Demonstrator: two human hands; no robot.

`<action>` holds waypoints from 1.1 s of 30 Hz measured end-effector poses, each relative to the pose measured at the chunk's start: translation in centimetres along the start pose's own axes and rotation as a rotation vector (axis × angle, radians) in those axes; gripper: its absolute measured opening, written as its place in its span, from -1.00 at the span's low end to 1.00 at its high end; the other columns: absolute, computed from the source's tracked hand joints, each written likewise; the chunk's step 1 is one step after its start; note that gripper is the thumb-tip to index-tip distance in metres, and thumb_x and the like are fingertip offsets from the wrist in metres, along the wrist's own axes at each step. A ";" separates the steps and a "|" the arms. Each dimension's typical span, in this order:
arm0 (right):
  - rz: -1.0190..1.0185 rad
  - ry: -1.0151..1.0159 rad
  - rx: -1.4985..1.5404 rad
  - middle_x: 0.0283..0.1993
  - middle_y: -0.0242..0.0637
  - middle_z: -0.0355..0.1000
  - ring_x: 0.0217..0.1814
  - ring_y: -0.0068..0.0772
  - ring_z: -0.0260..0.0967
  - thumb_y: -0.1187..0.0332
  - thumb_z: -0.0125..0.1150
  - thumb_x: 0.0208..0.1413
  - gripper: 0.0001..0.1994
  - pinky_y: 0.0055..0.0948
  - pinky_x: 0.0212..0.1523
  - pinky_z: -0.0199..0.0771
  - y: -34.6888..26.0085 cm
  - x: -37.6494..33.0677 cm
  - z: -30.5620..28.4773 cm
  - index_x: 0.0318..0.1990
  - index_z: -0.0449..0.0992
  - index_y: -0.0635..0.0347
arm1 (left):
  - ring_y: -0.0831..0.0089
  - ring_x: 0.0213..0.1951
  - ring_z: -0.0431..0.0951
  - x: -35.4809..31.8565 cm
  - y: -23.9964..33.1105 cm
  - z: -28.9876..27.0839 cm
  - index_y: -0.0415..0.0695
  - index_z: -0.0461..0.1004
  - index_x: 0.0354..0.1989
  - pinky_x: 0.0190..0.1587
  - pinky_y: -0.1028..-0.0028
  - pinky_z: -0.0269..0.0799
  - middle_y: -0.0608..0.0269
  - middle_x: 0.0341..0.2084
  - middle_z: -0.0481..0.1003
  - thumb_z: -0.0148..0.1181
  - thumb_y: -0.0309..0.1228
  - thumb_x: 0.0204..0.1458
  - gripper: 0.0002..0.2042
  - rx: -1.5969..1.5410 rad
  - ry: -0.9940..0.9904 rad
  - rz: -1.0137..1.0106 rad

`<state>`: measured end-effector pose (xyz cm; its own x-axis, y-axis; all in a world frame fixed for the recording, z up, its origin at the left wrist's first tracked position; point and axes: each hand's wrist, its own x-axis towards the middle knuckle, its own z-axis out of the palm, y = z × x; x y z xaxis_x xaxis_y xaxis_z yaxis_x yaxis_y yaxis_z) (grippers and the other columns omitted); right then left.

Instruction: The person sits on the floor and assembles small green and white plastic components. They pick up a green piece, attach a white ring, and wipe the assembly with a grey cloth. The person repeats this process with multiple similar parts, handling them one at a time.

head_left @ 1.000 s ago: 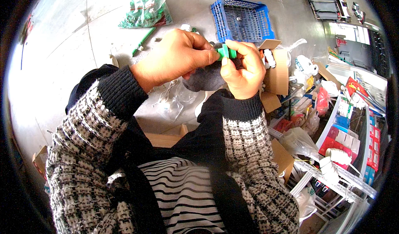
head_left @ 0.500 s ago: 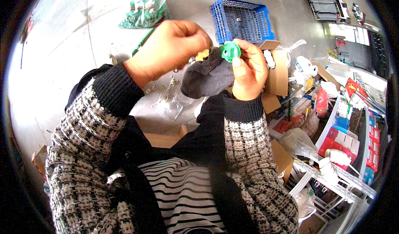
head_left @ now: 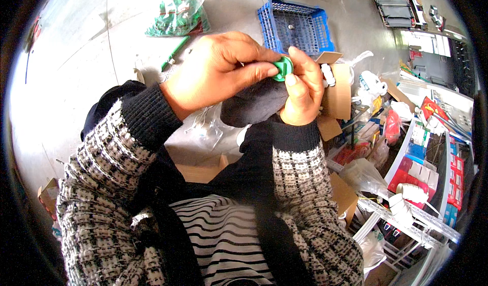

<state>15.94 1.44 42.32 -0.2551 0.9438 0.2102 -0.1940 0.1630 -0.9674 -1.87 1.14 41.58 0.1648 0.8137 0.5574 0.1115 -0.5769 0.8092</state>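
R hand [head_left: 304, 93] grips green cap [head_left: 283, 69] at its edge, prob. to steady it. L hand [head_left: 221, 67] pinches opp. side, prob. for control.

So the left hand [head_left: 223, 72] has a green plastic plug [head_left: 284, 69] pinched between thumb and index finger, and the right hand [head_left: 305, 90] grips its other side. There's a dark shoe [head_left: 251, 105] right below. Past the hands sit a blue plastic crate [head_left: 266, 26] and a clear bag of green fittings [head_left: 178, 19], with a green rod [head_left: 175, 53] near the bag. Off right, an open cardboard box [head_left: 339, 93] beside loads of clutter.
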 end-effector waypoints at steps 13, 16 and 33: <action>-0.226 -0.174 -0.325 -0.32 -0.34 0.35 -0.31 -0.52 0.26 0.41 0.08 -0.07 -0.72 -0.50 -0.23 0.28 -1.0 1.9 -0.3 -0.14 0.45 0.24 | 0.59 -0.54 0.40 0.9 2.2 0.1 -0.32 0.45 -0.49 -0.45 0.60 0.33 0.25 -0.60 0.46 0.18 -0.58 -0.12 -0.94 -0.626 0.075 -0.672; -0.185 -0.135 -0.317 -0.37 -0.38 0.29 -0.35 -0.54 0.21 0.42 0.06 -0.04 -0.73 -0.55 -0.28 0.24 -1.2 1.2 -1.0 -0.13 0.44 0.23 | 0.59 -0.52 0.41 1.0 2.5 1.0 -0.29 0.43 -0.43 -0.42 0.62 0.34 0.27 -0.56 0.46 0.17 -0.57 -0.09 -0.93 -0.669 0.050 -0.672; -0.212 -0.092 -0.307 -0.30 -0.34 0.35 -0.30 -0.53 0.27 0.46 0.05 -0.06 -0.73 -0.55 -0.24 0.28 -1.1 1.2 -0.5 -0.14 0.45 0.22 | 0.58 -0.47 0.43 0.2 1.8 1.5 -0.26 0.42 -0.41 -0.35 0.60 0.36 0.28 -0.50 0.46 0.14 -0.56 -0.08 -0.93 -0.689 0.116 -0.676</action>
<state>16.37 2.51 43.54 -0.3266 0.8523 0.4085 0.0377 0.4436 -0.8955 -0.18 0.18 42.88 0.1748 0.9813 -0.0801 -0.4571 0.1529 0.8762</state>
